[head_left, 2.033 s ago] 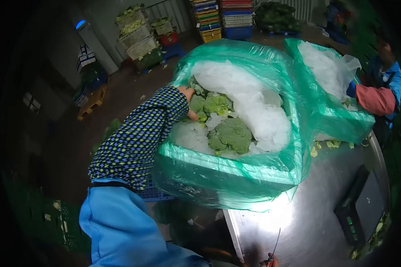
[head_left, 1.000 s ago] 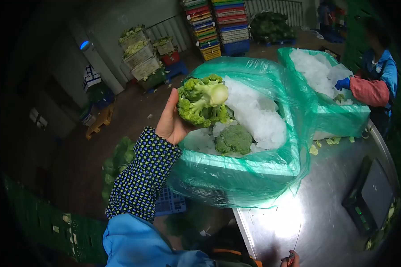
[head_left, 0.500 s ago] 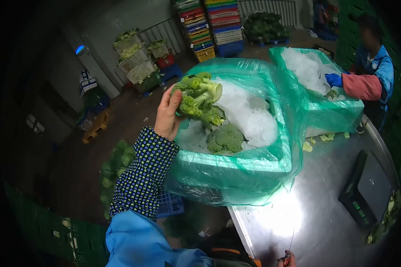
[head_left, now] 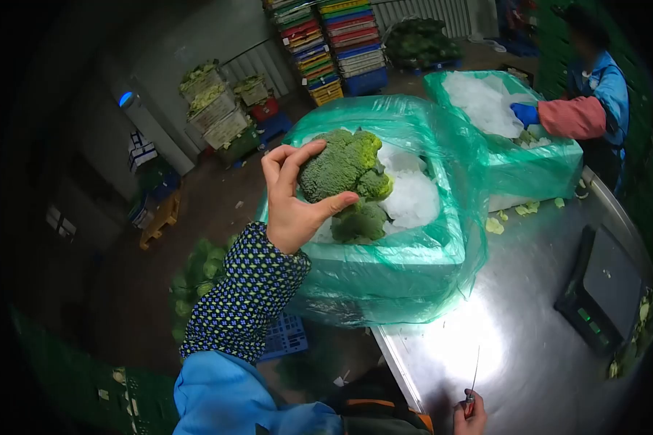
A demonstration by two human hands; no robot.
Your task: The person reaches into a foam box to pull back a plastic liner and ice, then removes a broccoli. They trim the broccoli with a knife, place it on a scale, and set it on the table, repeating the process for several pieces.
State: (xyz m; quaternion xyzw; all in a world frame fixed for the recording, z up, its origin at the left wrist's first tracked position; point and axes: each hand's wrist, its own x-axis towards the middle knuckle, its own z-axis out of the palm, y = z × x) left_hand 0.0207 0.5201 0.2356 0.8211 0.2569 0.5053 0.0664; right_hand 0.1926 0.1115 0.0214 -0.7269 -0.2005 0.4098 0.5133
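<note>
- The left hand (head_left: 294, 206) was closed around a broccoli head (head_left: 341, 167), its fingers over the upper left of the crown and its thumb along the lower side.
- That broccoli head was raised over the near box (head_left: 406, 254), its green crown turned toward the camera and yellower at the right edge.
- The right hand (head_left: 471, 417), low in the view, was gripping a knife (head_left: 469, 403) by its red handle, with the thin blade pointing up above the metal surface (head_left: 522, 297).
- Green plastic film (head_left: 370, 301) wrapped the near box and hung over its sides.
- Inside lay white ice (head_left: 415, 199) and another broccoli head (head_left: 360, 225), partly hidden behind the raised one and the left thumb.
- A far box (head_left: 533, 174), also covered in green film and filled with ice, stood just beyond the near one.
- At the far box, a co-worker (head_left: 608, 90) in blue clothing and a red sleeve had a blue-gloved hand (head_left: 526, 114) at the ice.
- To the right on the surface sat a black scale (head_left: 609, 290) with lit green digits too small to read.
- Pale leaf scraps (head_left: 494, 225) lay near the boxes.
- Stacked colored crates (head_left: 353, 43) stood in the background, and a blue crate (head_left: 285, 336) showed below the near box's left side.
</note>
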